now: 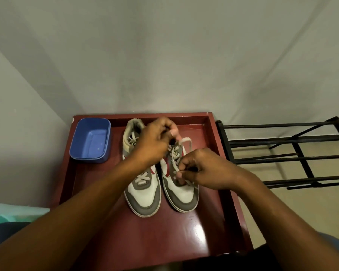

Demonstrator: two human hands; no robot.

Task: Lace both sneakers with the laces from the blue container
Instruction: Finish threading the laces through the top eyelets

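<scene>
Lace [185, 139] in fingers [174, 132] of left hand [154, 142], right hand [203, 169]

We found the table [204, 231] to be dark red wood, lacquered to a high gloss that threw back pale glints. The container [106, 153] was smooth blue plastic with a dull sheen. The sneaker beside the container [143, 196] and the second sneaker [181, 194] had smooth white and grey panels that looked like leather, with a soft, low shine. The lace [186, 140] was flat matt cloth. The rack [282, 141] was matt black metal bars. The backdrop [164, 55] was creased grey matt cloth.
</scene>
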